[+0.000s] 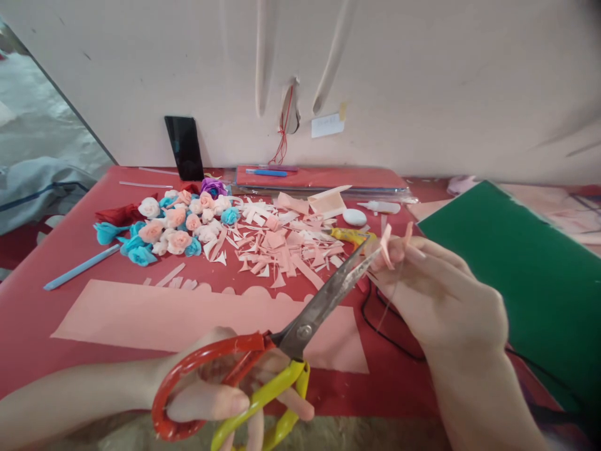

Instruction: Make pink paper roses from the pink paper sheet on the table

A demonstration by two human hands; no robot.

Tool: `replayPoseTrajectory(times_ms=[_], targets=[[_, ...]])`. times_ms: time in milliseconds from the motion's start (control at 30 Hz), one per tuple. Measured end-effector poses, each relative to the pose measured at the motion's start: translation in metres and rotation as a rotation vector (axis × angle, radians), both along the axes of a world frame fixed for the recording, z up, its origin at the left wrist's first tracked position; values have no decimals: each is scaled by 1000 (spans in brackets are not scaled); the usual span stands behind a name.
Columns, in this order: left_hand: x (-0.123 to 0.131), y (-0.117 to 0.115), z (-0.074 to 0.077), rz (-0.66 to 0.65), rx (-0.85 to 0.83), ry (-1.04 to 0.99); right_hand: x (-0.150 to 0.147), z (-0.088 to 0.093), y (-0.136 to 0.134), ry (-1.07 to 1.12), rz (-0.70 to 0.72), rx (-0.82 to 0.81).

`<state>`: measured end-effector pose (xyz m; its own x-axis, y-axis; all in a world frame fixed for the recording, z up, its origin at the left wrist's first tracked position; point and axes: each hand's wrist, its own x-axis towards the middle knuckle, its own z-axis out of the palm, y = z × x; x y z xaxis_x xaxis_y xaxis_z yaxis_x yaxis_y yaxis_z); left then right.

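Observation:
My left hand [211, 394] grips a pair of scissors [305, 329] by its red and yellow handles, fingers through the loops. The slightly parted blades point up and to the right, their tips at a small pink paper strip [385, 246]. That strip is pinched between the fingertips of my right hand [446, 288], with a thin strand hanging below it. Whether the blades touch the strip I cannot tell. Under the scissors lies a long pink paper sheet [188, 316] with a scalloped far edge. Behind it spreads a heap of pink and white paper scraps [277, 241].
Several paper flowers [178, 241] lie left of the scraps, with a blue stick [82, 267] nearby. A yellow-handled tool [350, 237] and black cord [389, 341] sit near my right hand. At right is a green board [526, 275]; a phone [184, 147] leans against the wall.

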<state>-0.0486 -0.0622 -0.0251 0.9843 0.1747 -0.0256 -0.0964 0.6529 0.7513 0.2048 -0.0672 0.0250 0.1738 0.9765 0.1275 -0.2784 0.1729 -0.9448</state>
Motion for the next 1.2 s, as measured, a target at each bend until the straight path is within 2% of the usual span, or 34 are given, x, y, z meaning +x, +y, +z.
replayPoseTrajectory(times_ms=[167,267,500,733,867,967,1067,1133,1200], targets=[[0,3,-1,-38,11,-3,-2,2,0,-18,-9,10],[2,3,2,-15,-14,-16,-1,1,-1,-43,9,49],[0,1,7,7,-19,-24,-1,-4,-5,-148,-53,148],[0,7,14,-105,81,89,-5,-4,-10,-187,-149,170],[3,7,15,-67,102,32,-7,-1,-10,-198,-129,132],[3,5,13,-54,86,10,-6,0,-11,-214,-137,162],[2,3,10,-74,81,33,-4,-1,-12,-224,-66,185],[3,3,10,30,47,-54,-3,-2,-13,-247,-12,189],[3,2,10,25,48,-30,-3,-1,-13,-279,24,198]])
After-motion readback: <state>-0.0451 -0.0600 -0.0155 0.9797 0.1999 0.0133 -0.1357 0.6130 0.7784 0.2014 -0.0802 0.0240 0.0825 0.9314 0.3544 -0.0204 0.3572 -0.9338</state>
